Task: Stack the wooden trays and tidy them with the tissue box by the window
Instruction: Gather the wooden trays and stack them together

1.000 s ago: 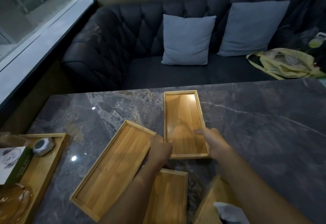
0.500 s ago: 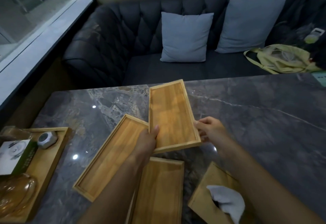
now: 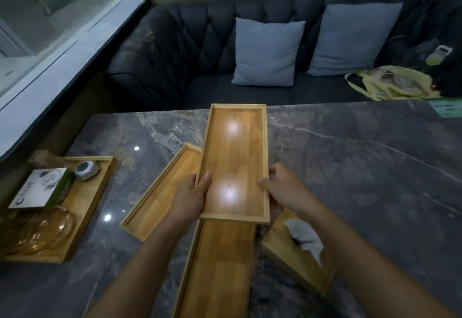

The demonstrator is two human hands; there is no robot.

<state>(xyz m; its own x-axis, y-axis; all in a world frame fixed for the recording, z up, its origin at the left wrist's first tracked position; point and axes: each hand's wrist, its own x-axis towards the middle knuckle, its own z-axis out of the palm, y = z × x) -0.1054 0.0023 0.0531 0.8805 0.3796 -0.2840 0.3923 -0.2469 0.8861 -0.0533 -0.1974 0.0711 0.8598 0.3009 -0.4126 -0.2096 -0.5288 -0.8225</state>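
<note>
Over the middle of the table (image 3: 350,167), you are gripping the lifted tray (image 3: 235,157) with left hand (image 3: 190,200) and right hand (image 3: 285,190) fingers closed on its sides, likely needing to lower it squarely onto the near tray (image 3: 220,267), tissue box (image 3: 295,255) waiting right.

trays (image 3: 235,162) 4 | tissue box (image 3: 295,255) 1 | cushions (image 3: 267,51) 2 | hands (image 3: 190,200) 2 | green box (image 3: 42,187) 1

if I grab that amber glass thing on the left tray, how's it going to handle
The amber glass piece looks domed and smooth, so it is probably slippery and could slide in a one-handed grip. Being glass, it is likely fragile and heavier than its size suggests. It sits on the left tray close beside a small box, so lift it straight up.
</note>
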